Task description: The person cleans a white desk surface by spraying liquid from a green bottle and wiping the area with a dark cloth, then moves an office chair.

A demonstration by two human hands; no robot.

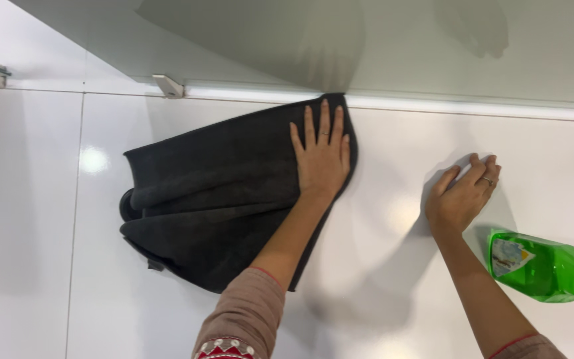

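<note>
One dark cloth, long axis diagonal.

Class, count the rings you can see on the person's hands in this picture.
2. One ring is on the left hand, pressed flat on the dark cloth. The other ring is on the right hand, against the white wall. Others may be hidden.

One head-worn view, close in, facing a glossy white wall straight on, tilted slightly upward to a light strip; both forearms enter from the bottom edge.
</note>
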